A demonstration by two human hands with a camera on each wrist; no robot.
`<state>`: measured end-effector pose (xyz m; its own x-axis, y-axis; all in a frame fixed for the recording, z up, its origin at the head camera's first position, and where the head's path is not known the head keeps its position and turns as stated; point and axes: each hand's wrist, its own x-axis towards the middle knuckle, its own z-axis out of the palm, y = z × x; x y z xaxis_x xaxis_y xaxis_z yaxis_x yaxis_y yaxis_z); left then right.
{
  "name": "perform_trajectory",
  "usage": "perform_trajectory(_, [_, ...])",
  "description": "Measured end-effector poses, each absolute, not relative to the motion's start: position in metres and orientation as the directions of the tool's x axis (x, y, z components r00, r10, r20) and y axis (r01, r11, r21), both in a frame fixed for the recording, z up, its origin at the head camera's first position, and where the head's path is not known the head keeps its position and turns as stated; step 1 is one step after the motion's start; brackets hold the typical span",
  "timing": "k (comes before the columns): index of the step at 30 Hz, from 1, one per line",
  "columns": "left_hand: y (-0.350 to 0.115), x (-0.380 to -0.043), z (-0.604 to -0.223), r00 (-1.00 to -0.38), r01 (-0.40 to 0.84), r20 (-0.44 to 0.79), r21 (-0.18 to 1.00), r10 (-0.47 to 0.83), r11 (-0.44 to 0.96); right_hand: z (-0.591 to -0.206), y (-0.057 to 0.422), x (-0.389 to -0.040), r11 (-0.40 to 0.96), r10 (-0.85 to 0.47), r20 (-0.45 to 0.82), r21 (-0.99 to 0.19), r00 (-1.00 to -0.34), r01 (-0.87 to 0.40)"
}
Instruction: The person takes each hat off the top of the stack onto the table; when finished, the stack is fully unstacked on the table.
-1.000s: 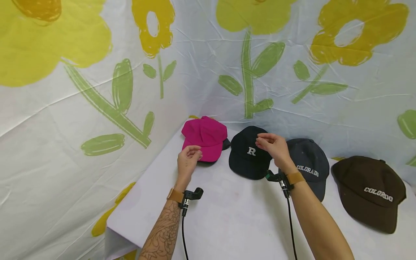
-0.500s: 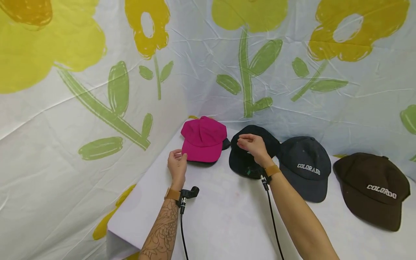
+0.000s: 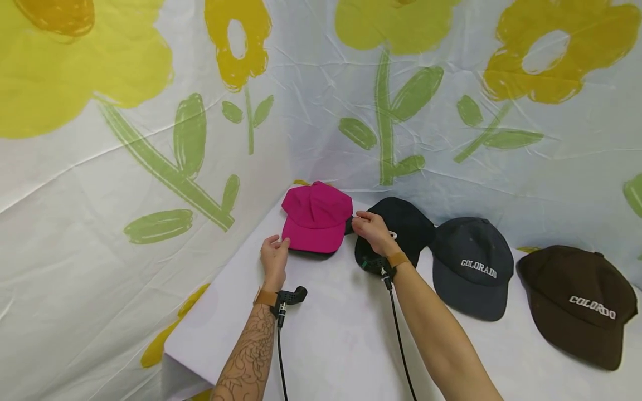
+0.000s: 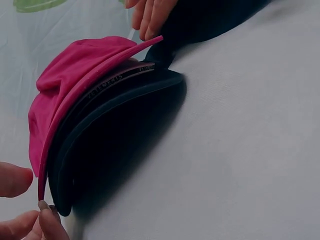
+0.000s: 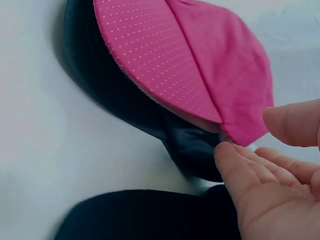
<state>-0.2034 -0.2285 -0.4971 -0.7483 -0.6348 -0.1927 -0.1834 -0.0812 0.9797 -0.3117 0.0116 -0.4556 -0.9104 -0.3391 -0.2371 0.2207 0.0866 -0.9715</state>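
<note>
A pink cap sits atop a dark cap at the table's far left corner, brim toward me. My left hand is at the left end of the pink brim. In the left wrist view one fingertip touches the brim's corner, while another digit stands slightly apart from it. My right hand is at the right of the pink cap, over the black cap. In the right wrist view its thumb and fingers are spread, with one fingertip near the dark cap's side beneath the pink one.
To the right along the wall lie a dark grey cap and a brown cap, both lettered. Flower-printed cloth hangs behind and at left. The white table ends at its left edge. Cables trail from both wrist cameras.
My right hand has moved left from over the black cap to the pink cap's side. My left hand has shifted slightly left and down to the brim's corner. The caps have stayed put.
</note>
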Motion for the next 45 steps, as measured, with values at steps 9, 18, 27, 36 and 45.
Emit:
perform_trajectory(9, [-0.236, -0.210, -0.500, -0.757, -0.198, -0.214, 0.976, -0.617, -0.097, -0.466, -0.002, -0.317, 0.008, -0.357, -0.284, -0.953, -0.890, 0.302])
perform_trajectory(18, [-0.241, -0.212, -0.501, -0.787, -0.173, -0.200, 0.980, -0.584, -0.102, -0.466, -0.005, -0.322, -0.030, -0.313, -0.293, -0.948, -0.903, 0.318])
perform_trajectory(27, [-0.243, -0.207, -0.494, -0.798, -0.159, -0.207, 0.978, -0.566, -0.133, -0.460, -0.004, -0.325, -0.082, -0.251, -0.296, -0.942, -0.922, 0.325])
perform_trajectory(36, [-0.243, -0.202, -0.486, -0.800, -0.140, -0.221, 0.973, -0.557, -0.185, -0.452, -0.009, -0.324, -0.128, -0.167, -0.246, -0.955, -0.955, 0.269])
perform_trajectory(45, [-0.245, -0.195, -0.479, -0.820, -0.111, -0.211, 0.970, -0.532, -0.215, -0.449, -0.009, -0.324, -0.176, -0.114, -0.194, -0.961, -0.974, 0.212])
